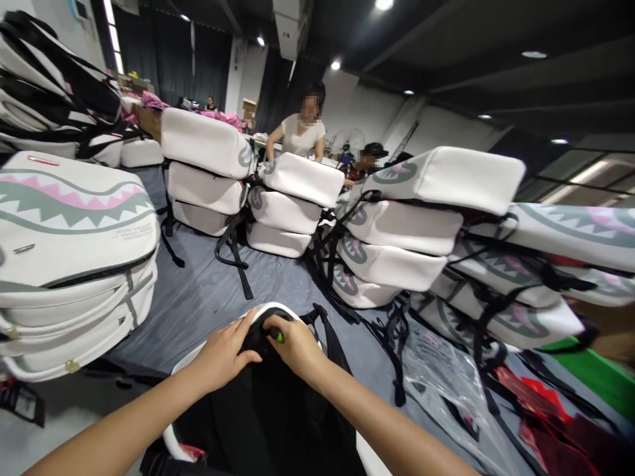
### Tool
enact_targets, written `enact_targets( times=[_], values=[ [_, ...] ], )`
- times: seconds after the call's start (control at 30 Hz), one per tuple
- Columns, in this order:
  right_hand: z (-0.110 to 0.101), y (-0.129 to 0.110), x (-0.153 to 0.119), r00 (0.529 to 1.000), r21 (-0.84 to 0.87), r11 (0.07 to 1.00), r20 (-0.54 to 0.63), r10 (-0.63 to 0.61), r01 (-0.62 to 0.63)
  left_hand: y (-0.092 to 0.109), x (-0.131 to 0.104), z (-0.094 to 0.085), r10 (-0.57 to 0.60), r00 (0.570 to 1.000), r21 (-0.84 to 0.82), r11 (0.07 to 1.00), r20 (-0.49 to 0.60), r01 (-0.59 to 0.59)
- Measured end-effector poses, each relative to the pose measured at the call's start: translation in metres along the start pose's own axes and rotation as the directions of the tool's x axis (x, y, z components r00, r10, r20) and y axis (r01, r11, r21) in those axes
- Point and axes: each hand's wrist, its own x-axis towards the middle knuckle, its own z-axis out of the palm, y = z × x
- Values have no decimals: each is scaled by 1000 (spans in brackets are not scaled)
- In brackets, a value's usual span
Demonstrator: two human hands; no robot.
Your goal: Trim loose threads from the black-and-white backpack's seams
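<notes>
A backpack with black fabric facing up and white edging lies on the table in front of me. My left hand rests on the upper left of its rim, fingers stretched out and thumb apart. Closed around a small black-and-green tool, my right hand works against the black fabric just below the top edge. Only the tool's green-tipped end shows; its working end is hidden, so its exact kind is unclear. Both hands are close together at the top of the backpack.
White backpacks with shark-mouth prints are stacked at the left, centre and right, their black straps trailing over the grey table cover. Clear plastic bags and red material lie at right. A co-worker stands behind the stacks.
</notes>
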Motion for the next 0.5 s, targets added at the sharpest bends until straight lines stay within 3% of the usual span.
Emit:
enact_targets(
  times=[0.27, 0.4, 0.5],
  values=[
    [16, 10, 5, 973, -275, 934, 50, -224, 229, 12, 0, -10, -94, 995, -69, 993, 32, 96],
    [25, 33, 4, 929, -353, 870, 0, -369, 346, 14, 0, -15, -109, 992, -98, 989, 57, 115],
    [21, 48, -1, 909, -370, 841, 24, -417, 395, 13, 2, -18, -201, 976, -54, 977, 84, 206]
  ],
)
